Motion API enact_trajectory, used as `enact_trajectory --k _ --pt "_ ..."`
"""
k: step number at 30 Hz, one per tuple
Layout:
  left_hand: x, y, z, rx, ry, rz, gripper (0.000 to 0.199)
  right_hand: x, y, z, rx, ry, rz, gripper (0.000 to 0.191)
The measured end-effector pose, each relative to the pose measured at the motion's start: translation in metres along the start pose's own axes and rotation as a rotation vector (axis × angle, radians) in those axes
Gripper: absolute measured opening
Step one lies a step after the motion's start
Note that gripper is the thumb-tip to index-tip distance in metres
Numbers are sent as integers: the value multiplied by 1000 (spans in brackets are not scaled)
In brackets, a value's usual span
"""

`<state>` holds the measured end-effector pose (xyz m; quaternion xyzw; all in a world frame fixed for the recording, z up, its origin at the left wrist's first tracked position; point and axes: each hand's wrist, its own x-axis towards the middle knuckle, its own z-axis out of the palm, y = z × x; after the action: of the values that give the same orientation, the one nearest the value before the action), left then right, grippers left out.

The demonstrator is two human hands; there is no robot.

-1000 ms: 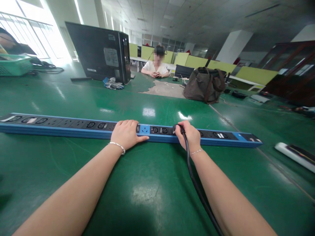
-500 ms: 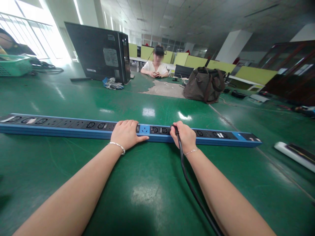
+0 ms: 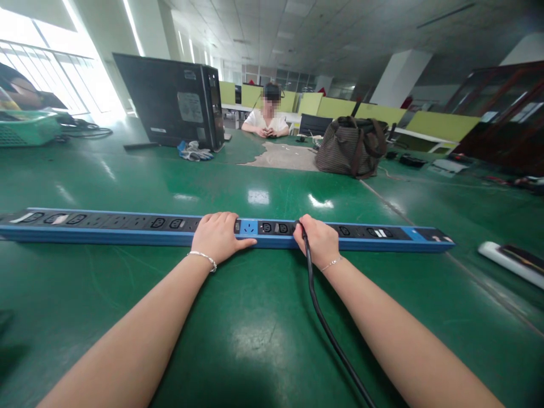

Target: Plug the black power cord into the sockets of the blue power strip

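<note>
A long blue and black power strip lies across the green table, its many sockets facing up. My left hand grips it left of the blue socket, fingers over the top and thumb along the front side. Right of that socket, my right hand is closed around a black power plug at the strip's top. Fingers hide most of the plug, so I cannot tell how deep it sits in a socket. Its black cord runs down toward me beside my right forearm.
Behind the strip stand a black computer case, gloves and a brown bag. A green basket is at far left, a white and black object at right. A person sits across the table.
My view has tilted slightly, so the background sits a little lower. Both hands keep their places on the strip and the plug; the cord has shifted slightly left.
</note>
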<state>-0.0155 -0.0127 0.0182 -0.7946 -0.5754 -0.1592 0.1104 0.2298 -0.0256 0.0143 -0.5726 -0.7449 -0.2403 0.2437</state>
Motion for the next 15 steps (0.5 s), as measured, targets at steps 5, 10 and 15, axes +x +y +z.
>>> enact_trajectory --k 5,10,15 --pt "0 0 0 -11 0 1 69 0 0 -4 -29 -29 -27 22" --pt "0 0 0 -15 2 -7 68 -1 -2 -3 -9 -28 -17 22" --pt "0 0 0 -12 4 -4 69 -1 -7 -6 -19 -45 56 21"
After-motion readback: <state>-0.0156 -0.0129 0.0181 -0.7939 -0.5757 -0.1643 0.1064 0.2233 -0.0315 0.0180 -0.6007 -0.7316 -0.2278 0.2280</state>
